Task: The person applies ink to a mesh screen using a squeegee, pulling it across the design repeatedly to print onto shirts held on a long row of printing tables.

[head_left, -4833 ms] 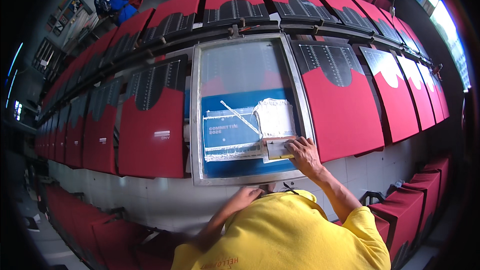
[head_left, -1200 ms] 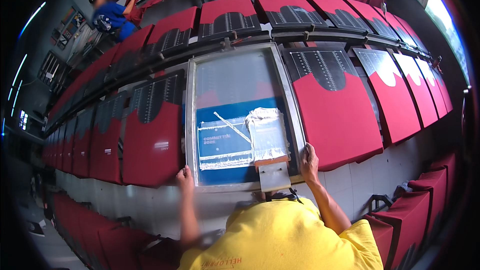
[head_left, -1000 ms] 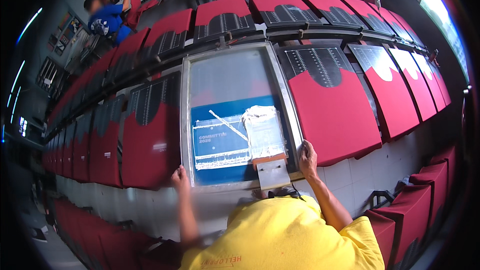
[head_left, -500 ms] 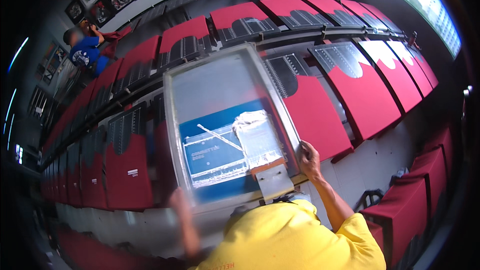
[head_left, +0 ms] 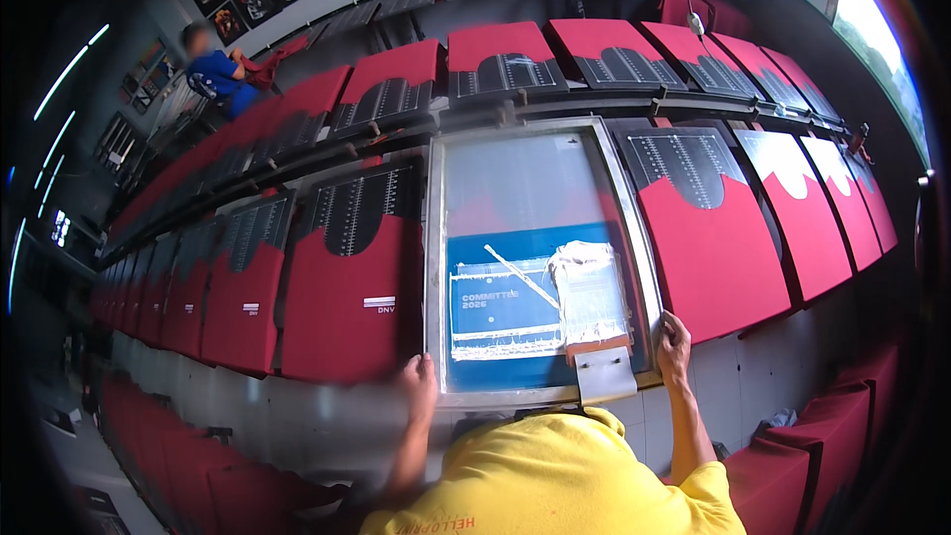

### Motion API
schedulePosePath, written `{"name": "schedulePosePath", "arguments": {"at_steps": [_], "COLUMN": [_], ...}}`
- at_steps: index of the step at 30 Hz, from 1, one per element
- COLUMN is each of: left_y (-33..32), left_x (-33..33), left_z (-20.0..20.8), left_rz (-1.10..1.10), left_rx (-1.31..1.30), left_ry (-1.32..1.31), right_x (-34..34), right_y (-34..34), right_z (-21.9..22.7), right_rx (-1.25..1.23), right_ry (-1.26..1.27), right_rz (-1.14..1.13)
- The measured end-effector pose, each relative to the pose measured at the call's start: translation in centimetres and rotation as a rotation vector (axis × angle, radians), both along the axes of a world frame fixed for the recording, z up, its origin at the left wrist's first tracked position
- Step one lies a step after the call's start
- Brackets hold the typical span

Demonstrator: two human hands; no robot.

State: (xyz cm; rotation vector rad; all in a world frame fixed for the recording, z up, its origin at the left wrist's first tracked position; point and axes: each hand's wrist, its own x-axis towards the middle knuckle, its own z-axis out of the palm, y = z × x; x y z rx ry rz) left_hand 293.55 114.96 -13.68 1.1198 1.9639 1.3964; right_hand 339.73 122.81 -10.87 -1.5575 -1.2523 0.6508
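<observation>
A screen-printing frame (head_left: 649, 267) with a pale metal rim stands over one of the shirt boards in front of me. Its mesh is blue in the lower half, with white ink smears around a stencil panel (head_left: 495, 302). A squeegee (head_left: 606, 376) with a wooden edge and metal plate rests near the frame's lower right, beside a thick load of white ink (head_left: 589, 287). My right hand (head_left: 676, 345) is closed around the right rim near its lower corner. At the lower left corner, my left hand (head_left: 420, 384) has its fingers curled against the rim.
Rows of slanted boards carry red shirts (head_left: 708, 258); a printed shirt (head_left: 347, 302) lies just left of the frame. A metal rail (head_left: 584, 102) runs behind. More red cloth (head_left: 832, 436) hangs at lower right. A person in blue (head_left: 218, 74) stands far left.
The screen frame has shifted rightward along the row and now sits straighter, uncovering a printed shirt on its left. My left hand, blurred before, is steady at the rim. The view has turned.
</observation>
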Motion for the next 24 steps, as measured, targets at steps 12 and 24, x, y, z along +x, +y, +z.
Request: {"name": "schedulePosePath", "arguments": {"at_steps": [12, 24], "left_y": [-0.6, -0.2], "left_x": [-0.3, -1.4], "left_z": [2.0, 1.2], "left_rz": [-0.023, 0.009], "left_rx": [-0.078, -0.168], "left_ry": [0.096, 0.138], "right_x": [0.0, -0.3], "right_y": [-0.5, -0.6], "right_z": [2.2, 3.2], "right_rx": [-0.046, -0.016], "right_ry": [-0.079, -0.082], "right_rz": [-0.012, 0.002]}}
